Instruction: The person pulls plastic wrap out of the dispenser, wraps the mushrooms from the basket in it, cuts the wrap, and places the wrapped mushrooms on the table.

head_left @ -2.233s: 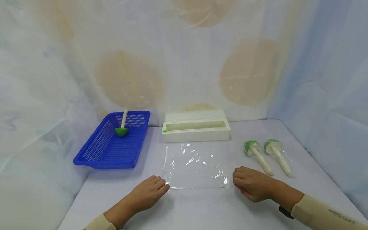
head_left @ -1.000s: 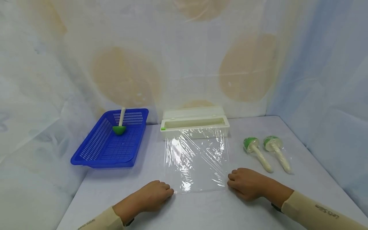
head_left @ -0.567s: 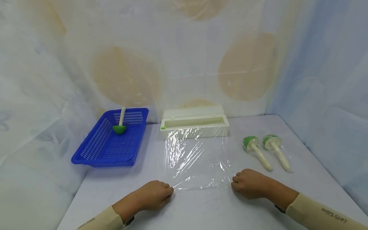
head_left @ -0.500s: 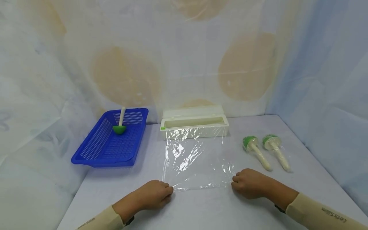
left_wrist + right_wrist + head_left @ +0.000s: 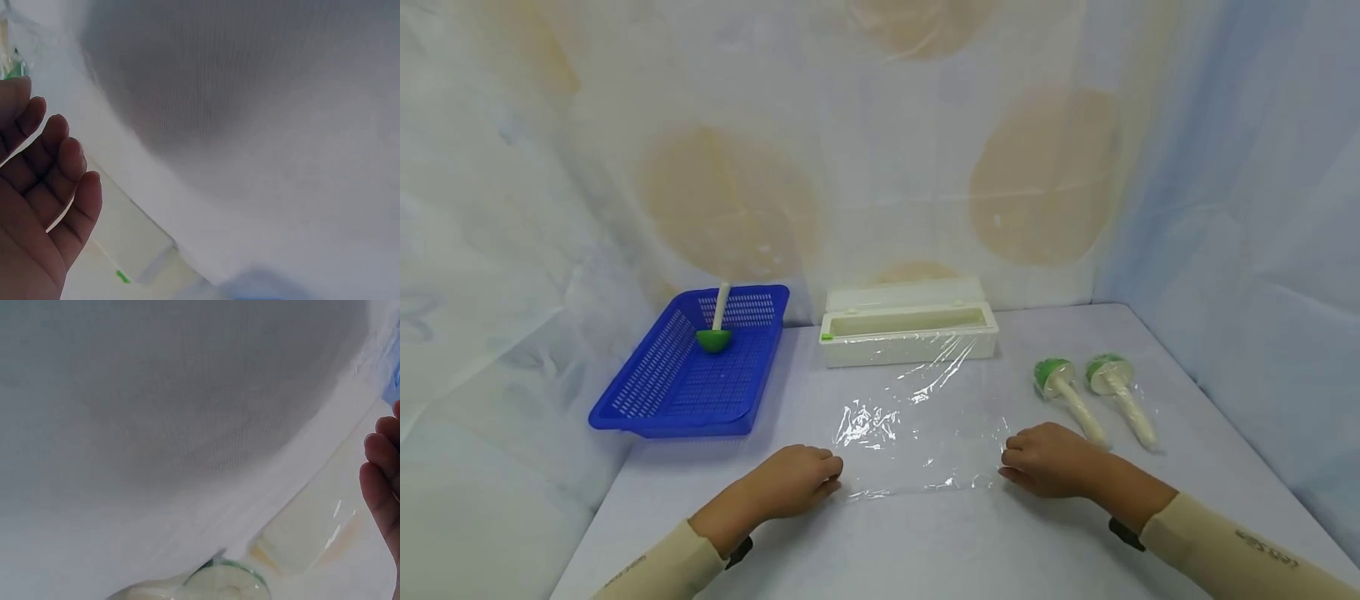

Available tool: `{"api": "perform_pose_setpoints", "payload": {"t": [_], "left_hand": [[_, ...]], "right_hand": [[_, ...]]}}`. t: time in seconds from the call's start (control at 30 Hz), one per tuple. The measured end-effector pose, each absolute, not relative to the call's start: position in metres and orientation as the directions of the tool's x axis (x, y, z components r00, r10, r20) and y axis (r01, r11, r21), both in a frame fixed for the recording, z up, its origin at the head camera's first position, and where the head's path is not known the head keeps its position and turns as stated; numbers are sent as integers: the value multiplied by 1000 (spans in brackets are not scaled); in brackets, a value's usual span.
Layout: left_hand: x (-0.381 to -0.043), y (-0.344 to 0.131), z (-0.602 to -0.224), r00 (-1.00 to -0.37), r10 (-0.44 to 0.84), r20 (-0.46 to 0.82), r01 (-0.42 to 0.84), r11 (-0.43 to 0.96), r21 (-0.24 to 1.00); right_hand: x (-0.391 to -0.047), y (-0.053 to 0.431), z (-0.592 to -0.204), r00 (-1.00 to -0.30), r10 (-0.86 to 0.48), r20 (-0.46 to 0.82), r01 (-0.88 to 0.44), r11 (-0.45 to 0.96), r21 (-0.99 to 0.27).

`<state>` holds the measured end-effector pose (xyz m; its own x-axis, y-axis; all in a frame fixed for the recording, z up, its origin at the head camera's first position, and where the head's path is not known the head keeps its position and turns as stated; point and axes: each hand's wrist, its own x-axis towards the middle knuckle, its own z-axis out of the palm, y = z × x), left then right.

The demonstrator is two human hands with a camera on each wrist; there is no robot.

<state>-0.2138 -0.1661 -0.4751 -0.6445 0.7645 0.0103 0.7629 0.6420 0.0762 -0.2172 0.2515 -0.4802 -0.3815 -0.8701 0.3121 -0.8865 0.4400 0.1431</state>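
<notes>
A clear sheet of plastic wrap [image 5: 910, 442] lies on the white table, its far end reaching the front of the white cling film box [image 5: 910, 347], whose lid is up. My left hand [image 5: 797, 482] is beside the sheet's near left corner, thumb and fingers slightly apart. At the near right corner, my right hand [image 5: 1048, 461] also has its thumb apart from the fingers. Loosely bent fingers [image 5: 72, 159] show in the left wrist view, and relaxed fingers [image 5: 381, 469] in the right wrist view, with nothing visibly pinched.
At the left stands a blue basket [image 5: 625, 419] with a green-and-cream ladle [image 5: 713, 340] in it. To the right lie two ladles wrapped in film, a nearer one [image 5: 1078, 412] and one farther right [image 5: 1131, 408]. Fabric walls enclose the table's back and sides.
The plastic wrap was stretched from the box between both pinching hands; now it lies lower and slacker. Both hands have loosened their fingers and moved slightly forward, the left also a little outward.
</notes>
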Motion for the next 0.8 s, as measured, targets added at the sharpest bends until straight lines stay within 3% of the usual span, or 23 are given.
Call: {"api": "perform_pose_setpoints", "payload": {"t": [0.1,0.17,0.27,0.37,0.47,0.63,0.8], "left_hand": [[-226,-169,-475,-673,739,34,738,668,91],[-235,-169,-476,-707,705,54,706,699,113],[-251,-168,-475,-782,617,86,622,765,168],[-269,-164,-472,-862,493,116,506,825,252],[-289,-159,-470,-924,350,152,381,849,366],[-319,-155,-473,-967,134,217,239,768,594],[-340,-150,-480,-970,-64,236,142,641,755]], "right_hand": [[-227,252,-481,-410,-830,378,-870,480,111],[-233,251,-480,-465,-783,414,-839,539,77],[-244,249,-478,-617,-660,429,-741,671,-34],[-259,247,-475,-812,-452,370,-549,807,-218],[-280,246,-473,-932,-238,275,-342,830,-440],[-312,241,-469,-993,-7,116,-89,685,-723],[-333,237,-468,-992,96,78,-14,543,-839]]}}
